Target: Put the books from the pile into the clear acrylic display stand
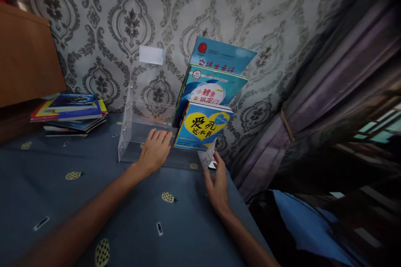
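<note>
A clear tiered book rack (125,142) stands against the wall, with books on its right half. On its front tier leans a blue book (200,127) with a yellow heart on the cover. Behind it rise a teal book (219,85) and a taller light-blue book (225,54). My left hand (155,150) is open, its fingers stretched over the rack's front tier, just left of the blue book. At the rack's right front corner is my right hand (217,185), thumb and fingers apart; whether it touches the rack I cannot tell.
A stack of books (72,112) lies at the left on the dark blue cloth (131,217), beside a brown wooden box-like piece (28,54). A white paper (151,55) is at the wall. At the right hangs a tied purple curtain (300,108).
</note>
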### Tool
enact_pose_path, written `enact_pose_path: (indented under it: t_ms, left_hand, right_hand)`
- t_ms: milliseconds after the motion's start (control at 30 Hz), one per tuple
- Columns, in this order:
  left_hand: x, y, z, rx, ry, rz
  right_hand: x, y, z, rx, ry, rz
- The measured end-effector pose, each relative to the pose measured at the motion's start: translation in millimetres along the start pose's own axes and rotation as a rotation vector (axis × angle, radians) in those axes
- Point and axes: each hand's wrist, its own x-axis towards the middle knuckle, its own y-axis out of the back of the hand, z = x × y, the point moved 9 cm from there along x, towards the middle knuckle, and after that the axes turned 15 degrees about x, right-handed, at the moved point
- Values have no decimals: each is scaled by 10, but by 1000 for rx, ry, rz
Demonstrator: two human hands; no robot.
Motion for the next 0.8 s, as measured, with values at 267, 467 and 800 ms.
enact_pose_path:
  t_ms: [267,467,800]
  left_hand:
    - [245,32,115,38,45,-97]
    - [282,23,216,71,55,-126]
    - [294,2,240,71,51,-151]
  right_hand:
    - [468,-60,20,107,-69,91]
    - [542,-149,26,164,-68,92]
    - [577,-138,78,164,-74,145]
